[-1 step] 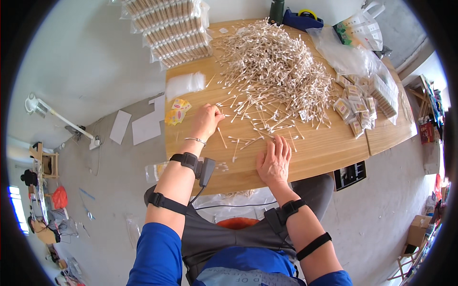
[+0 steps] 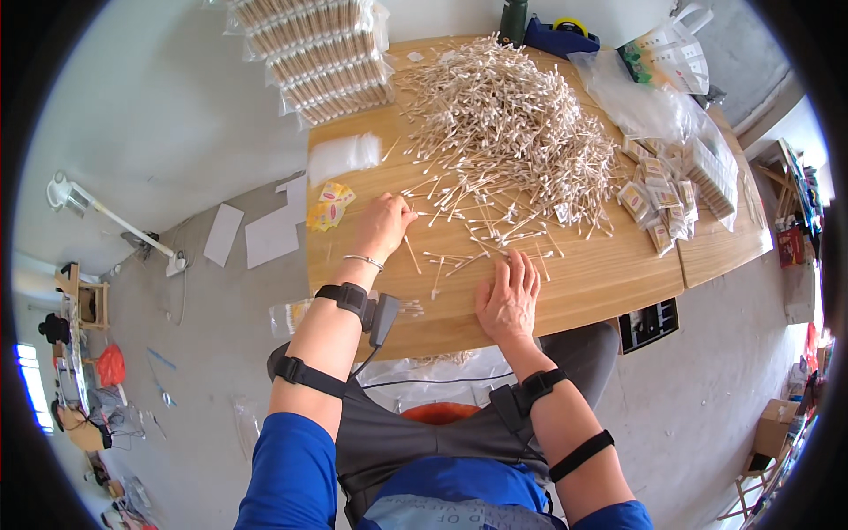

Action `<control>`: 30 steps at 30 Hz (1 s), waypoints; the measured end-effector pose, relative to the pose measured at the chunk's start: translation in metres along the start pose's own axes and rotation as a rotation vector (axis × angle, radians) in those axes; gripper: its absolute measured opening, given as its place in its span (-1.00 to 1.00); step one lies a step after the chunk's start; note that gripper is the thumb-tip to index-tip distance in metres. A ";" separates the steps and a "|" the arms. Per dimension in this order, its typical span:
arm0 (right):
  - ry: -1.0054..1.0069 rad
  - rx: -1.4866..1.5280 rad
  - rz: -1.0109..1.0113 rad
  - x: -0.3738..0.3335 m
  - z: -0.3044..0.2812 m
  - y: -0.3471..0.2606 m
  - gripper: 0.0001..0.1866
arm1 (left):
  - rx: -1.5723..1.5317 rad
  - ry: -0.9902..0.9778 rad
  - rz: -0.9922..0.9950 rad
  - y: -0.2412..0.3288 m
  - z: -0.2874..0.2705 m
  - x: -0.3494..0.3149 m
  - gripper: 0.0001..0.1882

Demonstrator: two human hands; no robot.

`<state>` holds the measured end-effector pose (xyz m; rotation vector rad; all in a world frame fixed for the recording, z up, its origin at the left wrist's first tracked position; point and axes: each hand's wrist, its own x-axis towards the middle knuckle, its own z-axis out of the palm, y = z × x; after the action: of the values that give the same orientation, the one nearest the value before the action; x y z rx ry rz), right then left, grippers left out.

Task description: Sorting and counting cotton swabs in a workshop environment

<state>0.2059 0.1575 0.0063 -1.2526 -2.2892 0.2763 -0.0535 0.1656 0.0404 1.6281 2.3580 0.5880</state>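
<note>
On the wooden table [image 2: 609,283], close to its near edge, the person's right hand [image 2: 510,300] lies flat with the fingers spread out, holding nothing. Its fingertips touch a few loose cotton swabs [image 2: 481,238]. The left hand [image 2: 383,225] sits a bit farther out and to the left, curled up loosely with its fingertips at the swabs. I cannot tell if it has pinched any yet.

Just past both hands, the loose swabs lie thin and scattered. Farther out they grow into a big heap [image 2: 508,115] covering the middle of the table. Each swab looks very light, a thin stiff stick with soft fluffy ends. It would likely roll or slide easily, so the stick part in the middle seems the best place to pinch it.

Left of the left hand lie small yellow packets [image 2: 329,205] and a clear bag [image 2: 344,155]. Right of the right hand sit little filled packs [image 2: 658,199]. Far out on the left are stacked packs of swabs [image 2: 318,57].
</note>
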 end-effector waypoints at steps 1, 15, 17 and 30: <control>0.008 0.001 -0.004 0.000 0.000 0.000 -0.57 | 0.002 0.002 -0.002 -0.004 0.003 -0.001 -0.76; 0.015 0.006 -0.015 -0.002 0.002 -0.001 -0.56 | -0.435 0.033 -0.057 -0.016 -0.003 -0.063 -0.81; 0.028 0.001 -0.023 -0.003 0.002 0.003 -0.56 | -0.499 -0.138 -0.040 0.015 -0.006 -0.083 -0.84; 0.028 0.006 -0.015 -0.002 0.003 -0.002 -0.50 | -0.015 0.004 0.044 0.057 0.022 -0.114 -0.92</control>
<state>0.2035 0.1553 0.0035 -1.2283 -2.2721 0.2585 0.0445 0.0816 0.0404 1.6777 2.3202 0.6163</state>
